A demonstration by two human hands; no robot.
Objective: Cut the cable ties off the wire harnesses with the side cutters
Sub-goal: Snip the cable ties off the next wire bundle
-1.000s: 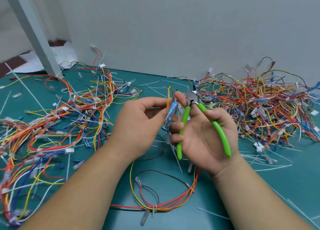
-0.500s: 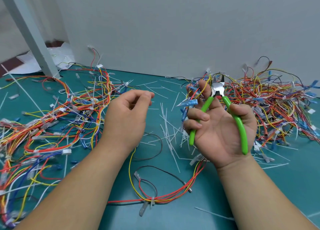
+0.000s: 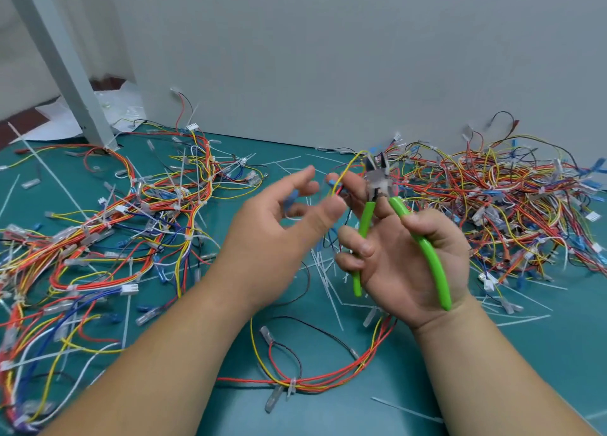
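My right hand [image 3: 404, 271] lies palm up and grips the green-handled side cutters [image 3: 430, 258], handles spread and jaws pointing up. Its upper fingers also pinch the yellow and red wires of a harness [image 3: 345, 376]. That harness hangs down to a loop on the green mat, where a white cable tie [image 3: 291, 388] binds it. My left hand [image 3: 279, 235] hovers just left of the pinched wires with its fingers stretched out and blurred. Blue connectors show between its fingers, and I cannot see it gripping anything.
A big tangle of tied harnesses [image 3: 131, 222] covers the mat on the left, and a denser pile [image 3: 499, 199] sits on the right against the grey wall. Cut white ties [image 3: 328, 281] lie scattered under my hands. A grey post [image 3: 59, 57] stands at the back left.
My left hand let go of the blue-connector end and drew back, and has now swung right again towards the wires. My right hand carried the cutters and wires up and to the right.
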